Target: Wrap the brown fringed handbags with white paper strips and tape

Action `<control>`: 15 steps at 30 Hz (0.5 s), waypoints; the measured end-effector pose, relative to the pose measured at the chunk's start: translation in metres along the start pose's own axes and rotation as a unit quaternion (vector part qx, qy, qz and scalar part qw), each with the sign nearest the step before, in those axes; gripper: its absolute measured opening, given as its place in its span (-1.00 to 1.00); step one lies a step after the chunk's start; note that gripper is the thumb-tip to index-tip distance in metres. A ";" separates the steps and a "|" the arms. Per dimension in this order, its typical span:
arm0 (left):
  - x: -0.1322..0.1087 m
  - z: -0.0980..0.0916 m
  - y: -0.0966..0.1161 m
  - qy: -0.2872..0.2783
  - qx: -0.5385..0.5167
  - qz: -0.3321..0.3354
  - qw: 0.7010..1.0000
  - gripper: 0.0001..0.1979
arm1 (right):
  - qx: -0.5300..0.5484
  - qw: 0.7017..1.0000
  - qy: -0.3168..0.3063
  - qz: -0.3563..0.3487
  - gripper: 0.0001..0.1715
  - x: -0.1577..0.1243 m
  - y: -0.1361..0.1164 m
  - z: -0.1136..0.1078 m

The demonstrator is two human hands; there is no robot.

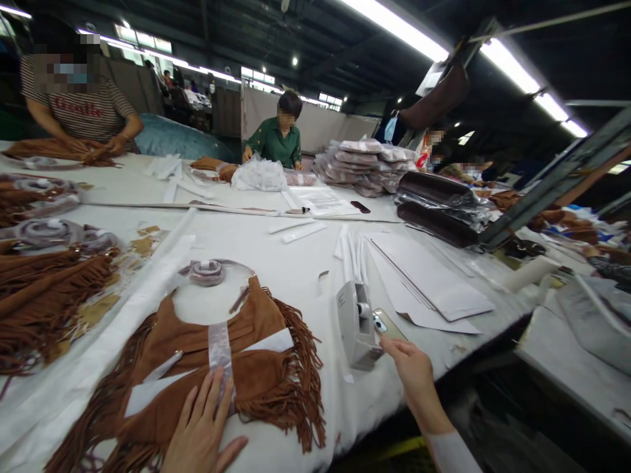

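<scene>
My left hand (pixel 204 427) lies flat with fingers spread on a brown fringed suede bag (pixel 197 341). A translucent strip (pixel 220 348) runs down the middle of the bag, just above my fingertips. White paper pieces (pixel 269 340) lie across the bag, and a wrapped, coiled strap (pixel 207 270) rests at its top. My right hand (pixel 411 368) is stretched out beside a grey tape dispenser (pixel 355 328), its fingertips by the dispenser's right side and a phone (pixel 389 325). No object shows in that hand; its thumb is hidden.
More fringed bags (pixel 54 289) are piled at the left. White sheets (pixel 434 276) lie beyond the phone. Dark wrapped items (pixel 438 203) and stacked packages (pixel 362 161) stand farther back. Two co-workers (pixel 276 141) work across the table (pixel 276 256); a slanted metal post (pixel 557 171) is at the right.
</scene>
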State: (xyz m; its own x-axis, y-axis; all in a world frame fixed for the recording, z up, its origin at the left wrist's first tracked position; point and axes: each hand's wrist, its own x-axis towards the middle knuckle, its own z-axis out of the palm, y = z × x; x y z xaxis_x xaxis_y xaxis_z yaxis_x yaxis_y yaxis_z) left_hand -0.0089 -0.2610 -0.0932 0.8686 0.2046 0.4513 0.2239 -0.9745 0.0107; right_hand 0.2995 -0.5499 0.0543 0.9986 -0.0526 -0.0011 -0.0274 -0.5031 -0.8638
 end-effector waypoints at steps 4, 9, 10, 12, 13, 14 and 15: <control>-0.002 0.001 0.000 -0.009 -0.013 0.000 1.000 -0.09 | 0.015 0.999 0.020 0.030 -0.53 -0.033 0.015 -0.008; 0.001 -0.002 0.000 -0.009 -0.016 -0.009 1.000 -0.08 | 0.087 0.990 -0.035 0.103 -0.39 -0.057 0.029 0.010; 0.002 -0.004 0.001 -0.009 -0.011 -0.009 1.000 -0.07 | 0.095 0.988 -0.038 0.111 -0.38 -0.057 0.032 0.012; 0.005 -0.008 0.001 -0.017 0.003 -0.008 1.000 -0.06 | 0.107 0.985 -0.032 0.135 -0.39 -0.053 0.043 0.014; 0.007 -0.010 0.001 -0.023 0.008 -0.009 1.000 -0.04 | 0.106 0.983 -0.025 0.151 -0.40 -0.050 0.050 0.014; 0.008 -0.011 0.001 -0.030 0.012 -0.011 0.999 -0.03 | 0.094 0.981 -0.030 0.169 -0.41 -0.046 0.058 0.013; 0.010 -0.012 0.000 -0.036 0.013 -0.013 0.999 -0.01 | 0.070 0.980 -0.046 0.179 -0.42 -0.042 0.065 0.013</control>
State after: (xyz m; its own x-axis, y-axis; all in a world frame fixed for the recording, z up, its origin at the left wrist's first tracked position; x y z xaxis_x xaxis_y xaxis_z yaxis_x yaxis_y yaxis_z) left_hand -0.0055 -0.2605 -0.0776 0.8916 0.2376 0.3854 0.2579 -0.9662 -0.0010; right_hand 0.2566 -0.5690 -0.0087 0.9263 -0.1234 -0.3560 -0.3764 -0.3431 -0.8606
